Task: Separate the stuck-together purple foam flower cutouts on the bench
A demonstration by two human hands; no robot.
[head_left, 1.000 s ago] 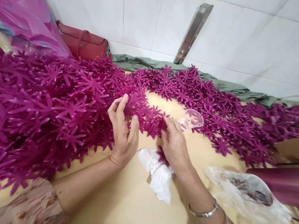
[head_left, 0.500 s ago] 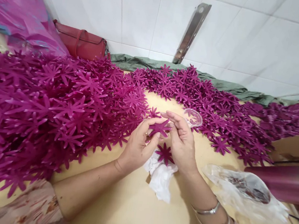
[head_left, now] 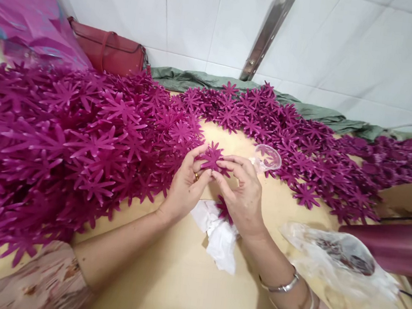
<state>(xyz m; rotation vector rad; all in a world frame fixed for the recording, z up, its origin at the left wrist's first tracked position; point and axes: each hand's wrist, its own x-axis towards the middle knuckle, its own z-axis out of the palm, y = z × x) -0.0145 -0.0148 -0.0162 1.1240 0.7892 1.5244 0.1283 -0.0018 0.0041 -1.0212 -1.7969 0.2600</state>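
Observation:
My left hand and my right hand meet above the tan table, both pinching one magenta star-shaped flower cutout between fingertips. Another cutout lies under my right hand on a crumpled white tissue. A large heap of the same magenta cutouts spreads to the left of my hands. A flatter band of cutouts runs along the back and right.
A small clear plastic cup lies just beyond my right hand. A clear plastic bag and a dark maroon roll sit at the right. A red handbag, green cloth and a metal bracket line the tiled wall.
My left hand left the heap and came over to my right hand. Both hands now hold a single cutout, raised a little higher than half a second ago.

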